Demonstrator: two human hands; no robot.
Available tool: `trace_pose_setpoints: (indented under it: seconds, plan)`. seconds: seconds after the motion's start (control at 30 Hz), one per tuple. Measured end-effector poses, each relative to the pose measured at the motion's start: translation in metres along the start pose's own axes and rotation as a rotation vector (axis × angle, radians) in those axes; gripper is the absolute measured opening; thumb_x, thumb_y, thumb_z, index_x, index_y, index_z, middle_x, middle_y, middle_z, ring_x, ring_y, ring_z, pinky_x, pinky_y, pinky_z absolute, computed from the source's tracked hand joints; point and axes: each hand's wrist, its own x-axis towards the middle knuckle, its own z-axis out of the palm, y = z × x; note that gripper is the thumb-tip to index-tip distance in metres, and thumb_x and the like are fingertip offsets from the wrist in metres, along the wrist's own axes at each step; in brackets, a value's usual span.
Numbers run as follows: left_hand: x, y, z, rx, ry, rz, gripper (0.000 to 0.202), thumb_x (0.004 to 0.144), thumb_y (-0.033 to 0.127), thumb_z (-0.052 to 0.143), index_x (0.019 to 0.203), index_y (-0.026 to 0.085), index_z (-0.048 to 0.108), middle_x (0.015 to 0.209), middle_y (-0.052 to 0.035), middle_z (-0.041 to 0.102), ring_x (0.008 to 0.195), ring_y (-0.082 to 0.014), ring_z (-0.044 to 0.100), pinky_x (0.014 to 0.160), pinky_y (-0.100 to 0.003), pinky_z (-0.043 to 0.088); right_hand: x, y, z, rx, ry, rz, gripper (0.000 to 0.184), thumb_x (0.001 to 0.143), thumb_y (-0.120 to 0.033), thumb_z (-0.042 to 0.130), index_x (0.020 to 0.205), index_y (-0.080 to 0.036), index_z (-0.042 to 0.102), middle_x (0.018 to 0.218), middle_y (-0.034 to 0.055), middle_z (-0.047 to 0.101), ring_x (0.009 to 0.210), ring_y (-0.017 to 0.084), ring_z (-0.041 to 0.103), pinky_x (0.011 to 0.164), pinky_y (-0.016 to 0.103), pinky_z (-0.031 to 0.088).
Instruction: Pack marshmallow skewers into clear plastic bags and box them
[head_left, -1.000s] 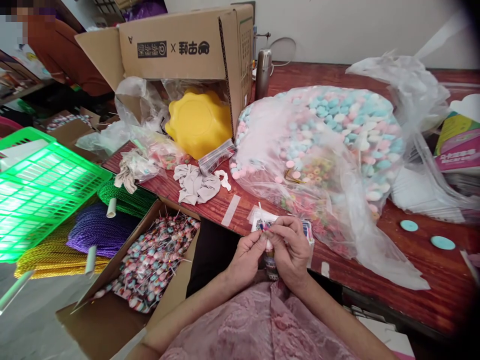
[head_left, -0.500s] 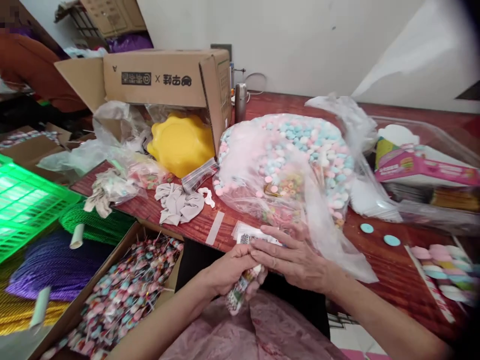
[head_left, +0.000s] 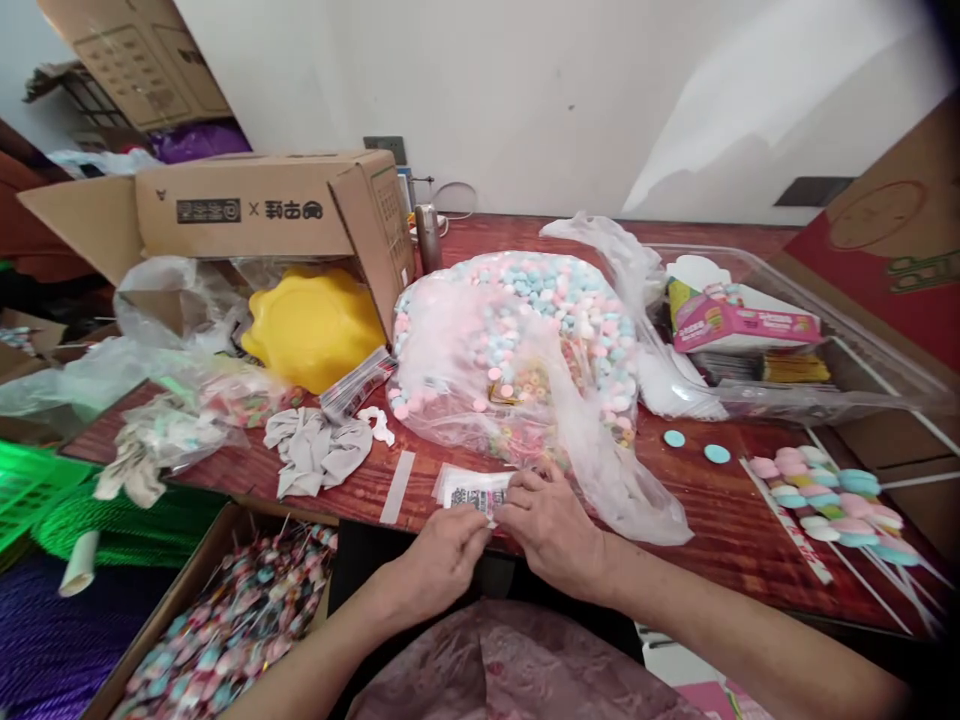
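A small stack of clear plastic bags with black printing [head_left: 469,492] lies at the table's front edge. My left hand [head_left: 442,550] is closed, with its fingertips pinching the near edge of the top bag. From the other side my right hand [head_left: 551,530] bends over the right end of the stack, its thumb and fingers pressed together on the same bag. My fingers hide part of the print. Just behind my hands rests a big clear bag of pink, blue and white candies [head_left: 592,290], with ring-shaped candies [head_left: 529,385] near its front.
Macaron-like candies on sticks [head_left: 840,500] lie at the right, near two blue discs [head_left: 717,454]. A clear tray [head_left: 862,400] stands behind them. At the left are a carton [head_left: 247,215], a yellow lid-like piece [head_left: 315,330], grey cloth [head_left: 319,450] and a box of wrapped lollipops [head_left: 225,620].
The filled candy packet that was between my hands is out of sight. My hands have come apart and now pinch a printed bag at the table edge. The view has shifted right.
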Motion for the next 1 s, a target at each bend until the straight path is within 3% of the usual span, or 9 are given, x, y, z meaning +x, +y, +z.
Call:
trace_pose_setpoints:
  seconds: [0.17, 0.27, 0.37, 0.6, 0.67, 0.77, 0.87, 0.93, 1.0]
  plan:
    - [0.004, -0.005, -0.006, -0.798, -0.252, -0.331, 0.033, 0.078, 0.046, 0.061, 0.067, 0.018, 0.047, 0.052, 0.0059, 0.042, 0.036, -0.0055, 0.032, 0.040, -0.020, 0.026, -0.005, -0.005, -0.018, -0.152, 0.245, -0.355, 0.027, 0.094, -0.016, 0.043, 0.112, -0.017, 0.064, 0.109, 0.0069, 0.068, 0.109, 0.023, 0.052, 0.088, 0.045, 0.029]
    - [0.004, -0.006, -0.004, -0.845, -0.373, -0.389, 0.031, 0.075, 0.042, 0.066, 0.067, 0.015, 0.052, 0.054, 0.0031, 0.047, 0.039, -0.0057, 0.037, 0.041, -0.020, 0.028, -0.010, -0.002, -0.016, -0.130, 0.223, -0.427, 0.023, 0.093, -0.015, 0.044, 0.101, -0.013, 0.065, 0.081, 0.0031, 0.068, 0.088, 0.018, 0.054, 0.082, 0.042, 0.030]
    - [0.005, -0.007, -0.002, -0.633, -0.419, -0.330, 0.034, 0.083, 0.047, 0.060, 0.073, 0.014, 0.056, 0.060, 0.0019, 0.048, 0.046, -0.0070, 0.042, 0.047, -0.020, 0.034, -0.014, 0.005, -0.004, -0.058, 0.054, -0.314, 0.012, 0.085, -0.017, 0.052, 0.078, -0.016, 0.062, 0.065, -0.0008, 0.062, 0.072, 0.016, 0.050, 0.077, 0.040, 0.030]
    - [0.008, -0.008, 0.004, 0.098, -0.003, 0.124, 0.033, 0.093, 0.035, 0.047, 0.073, 0.015, 0.065, 0.070, -0.0044, 0.056, 0.064, -0.0120, 0.048, 0.060, -0.022, 0.036, 0.002, -0.003, 0.007, 0.126, -0.322, 0.199, 0.019, 0.089, -0.025, 0.056, 0.074, -0.017, 0.065, 0.075, 0.0040, 0.068, 0.074, 0.016, 0.056, 0.070, 0.032, 0.037]
    - [0.006, -0.010, 0.001, 0.092, 0.059, 0.135, 0.034, 0.092, 0.035, 0.048, 0.072, 0.016, 0.067, 0.067, -0.0037, 0.055, 0.061, -0.0117, 0.047, 0.059, -0.022, 0.036, 0.001, -0.014, -0.016, 0.132, -0.206, 0.171, 0.013, 0.087, -0.017, 0.054, 0.082, -0.016, 0.066, 0.081, 0.0058, 0.069, 0.079, 0.018, 0.059, 0.073, 0.033, 0.041]
    - [0.000, -0.011, -0.005, -0.121, 0.130, -0.010, 0.031, 0.087, 0.041, 0.057, 0.074, 0.016, 0.070, 0.063, -0.0019, 0.053, 0.056, -0.0115, 0.049, 0.054, -0.022, 0.038, -0.020, -0.008, -0.068, 0.229, 0.216, 0.062, 0.025, 0.085, -0.010, 0.049, 0.103, -0.018, 0.064, 0.102, 0.0069, 0.069, 0.097, 0.019, 0.061, 0.085, 0.034, 0.045]
    - [-0.006, -0.011, -0.004, -0.482, 0.260, -0.271, 0.031, 0.077, 0.046, 0.070, 0.076, 0.015, 0.072, 0.065, -0.0018, 0.058, 0.050, -0.0097, 0.049, 0.048, -0.021, 0.037, -0.052, 0.040, -0.101, 0.022, 0.592, 0.525, 0.024, 0.091, -0.015, 0.044, 0.100, -0.022, 0.066, 0.102, 0.0062, 0.069, 0.100, 0.020, 0.062, 0.088, 0.034, 0.047]
    - [-0.006, -0.007, 0.002, -0.707, 0.308, -0.395, 0.031, 0.070, 0.044, 0.076, 0.075, 0.014, 0.071, 0.067, -0.0031, 0.063, 0.048, -0.0091, 0.050, 0.047, -0.021, 0.036, -0.067, 0.085, -0.098, -0.238, 0.312, 0.934, 0.026, 0.092, -0.019, 0.043, 0.093, -0.020, 0.068, 0.101, 0.0068, 0.070, 0.096, 0.020, 0.063, 0.084, 0.031, 0.047]
    - [-0.004, 0.000, 0.010, -0.865, 0.314, -0.437, 0.031, 0.066, 0.041, 0.081, 0.075, 0.013, 0.071, 0.068, -0.0039, 0.065, 0.049, -0.0102, 0.054, 0.050, -0.022, 0.039, -0.073, 0.124, -0.081, -0.280, 0.155, 1.030, 0.023, 0.087, -0.018, 0.049, 0.087, -0.017, 0.072, 0.095, 0.0097, 0.071, 0.090, 0.023, 0.065, 0.079, 0.032, 0.046]
